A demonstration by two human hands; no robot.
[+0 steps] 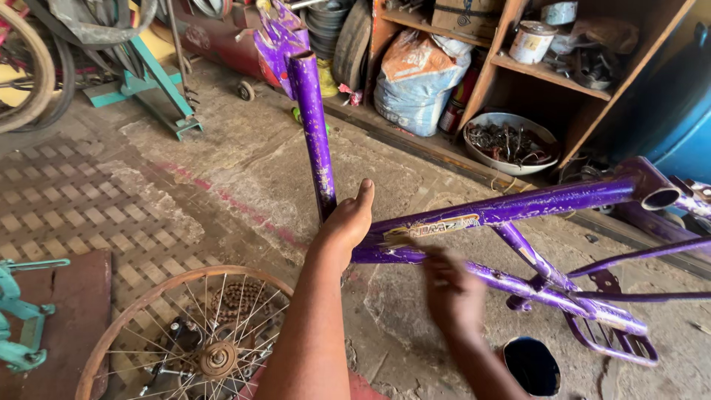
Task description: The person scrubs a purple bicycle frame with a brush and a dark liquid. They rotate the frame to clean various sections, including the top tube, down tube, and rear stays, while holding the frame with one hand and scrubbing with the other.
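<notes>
A purple bicycle frame (533, 204) with scratched paint lies across the concrete floor, and one of its tubes (315, 133) stands upright. My left hand (348, 222) grips the frame where that upright tube meets the long tube, thumb pointing up. Blurred by motion, my right hand (452, 292) is at the lower tube just right of the left hand. It holds a small brush-like thing whose tip (400, 241) touches the tube. Below my right forearm stands an open tin (532, 364) of dark liquid.
A rusty spoked wheel (192, 326) lies at the bottom left, beside a teal metal part (18, 318). A wooden shelf (533, 70), a filled sack (415, 74) and a bowl of metal scraps (511, 141) stand behind. A teal stand (159, 89) is at the upper left, a blue barrel (666, 111) at the right.
</notes>
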